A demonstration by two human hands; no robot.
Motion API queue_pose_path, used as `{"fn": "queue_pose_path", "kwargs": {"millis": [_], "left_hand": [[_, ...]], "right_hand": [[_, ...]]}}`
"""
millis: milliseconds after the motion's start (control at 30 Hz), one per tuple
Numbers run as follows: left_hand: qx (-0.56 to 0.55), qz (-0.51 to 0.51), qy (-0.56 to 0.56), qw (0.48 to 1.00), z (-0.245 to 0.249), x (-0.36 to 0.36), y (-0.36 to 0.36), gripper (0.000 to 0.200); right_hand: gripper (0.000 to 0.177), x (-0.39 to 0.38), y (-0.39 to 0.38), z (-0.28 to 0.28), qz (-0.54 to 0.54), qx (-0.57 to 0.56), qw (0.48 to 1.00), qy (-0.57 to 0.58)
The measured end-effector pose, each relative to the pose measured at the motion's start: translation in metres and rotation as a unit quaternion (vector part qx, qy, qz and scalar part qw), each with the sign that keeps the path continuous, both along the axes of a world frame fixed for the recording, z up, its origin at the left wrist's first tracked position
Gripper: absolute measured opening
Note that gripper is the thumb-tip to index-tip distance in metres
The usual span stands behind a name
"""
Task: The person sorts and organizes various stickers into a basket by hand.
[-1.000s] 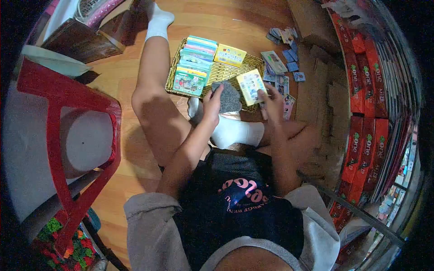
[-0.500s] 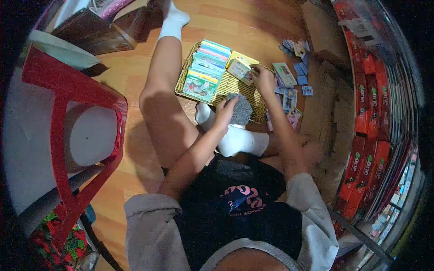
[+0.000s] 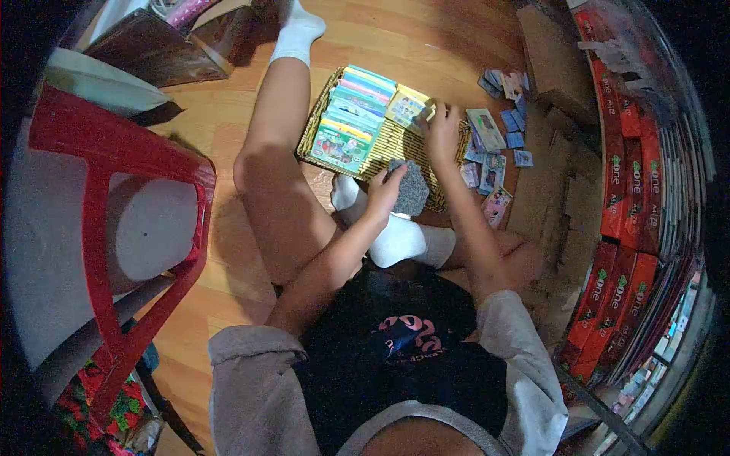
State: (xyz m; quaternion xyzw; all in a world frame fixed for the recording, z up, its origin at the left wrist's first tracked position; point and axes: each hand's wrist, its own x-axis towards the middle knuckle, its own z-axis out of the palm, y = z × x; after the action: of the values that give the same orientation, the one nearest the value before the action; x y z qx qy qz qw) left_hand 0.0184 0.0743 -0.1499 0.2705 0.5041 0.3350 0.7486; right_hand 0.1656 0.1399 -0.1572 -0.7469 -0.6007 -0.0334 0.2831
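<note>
Packets (image 3: 351,121) in the left of the basket (image 3: 388,156); cards (image 3: 493,173) to its right; chair (image 3: 95,137) far left

Left hand (image 3: 383,191) holds cloth (image 3: 411,193) (grey); right hand (image 3: 442,137) at pack (image 3: 404,111).

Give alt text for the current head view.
The right hand is at a yellow illustrated packet in a rectangular tan woven basket; the left hand holds a fuzzy grey cloth. A row of multicoloured packets lines the basket's left side.
</note>
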Motion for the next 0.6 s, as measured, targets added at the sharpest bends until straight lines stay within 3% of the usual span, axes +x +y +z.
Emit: {"fn": "queue_pose_path", "kwargs": {"millis": [67,100,167,267,400,567,600], "left_hand": [[0.015,0.002,-0.005,1.0,-0.004,0.0,-0.001,0.029],[0.029,0.003,-0.012,1.0,-0.002,0.0,0.0,0.029],[0.021,0.003,-0.003,1.0,0.002,-0.001,0.0,0.028],[0.012,-0.002,0.005,1.0,0.008,0.0,0.0,0.028],[0.009,-0.01,0.016,1.0,0.006,-0.001,0.0,0.027],[0.025,0.003,0.015,1.0,0.003,-0.001,-0.001,0.028],[0.025,-0.001,0.023,0.999,0.003,-0.001,0.0,0.029]], "right_hand": [[0.063,-0.005,-0.002,0.001,-0.074,-0.023,0.995,0.055],[0.063,-0.009,-0.003,0.004,-0.074,-0.022,0.995,0.056],[0.077,-0.017,-0.003,0.009,-0.176,0.074,0.967,0.168],[0.08,-0.011,0.001,-0.021,-0.187,0.156,0.938,0.245],[0.076,-0.02,0.0,-0.035,-0.178,0.12,0.907,0.361],[0.068,-0.015,0.006,-0.06,-0.13,0.092,0.906,0.392],[0.057,-0.016,0.007,-0.061,-0.113,0.1,0.904,0.401]]}}
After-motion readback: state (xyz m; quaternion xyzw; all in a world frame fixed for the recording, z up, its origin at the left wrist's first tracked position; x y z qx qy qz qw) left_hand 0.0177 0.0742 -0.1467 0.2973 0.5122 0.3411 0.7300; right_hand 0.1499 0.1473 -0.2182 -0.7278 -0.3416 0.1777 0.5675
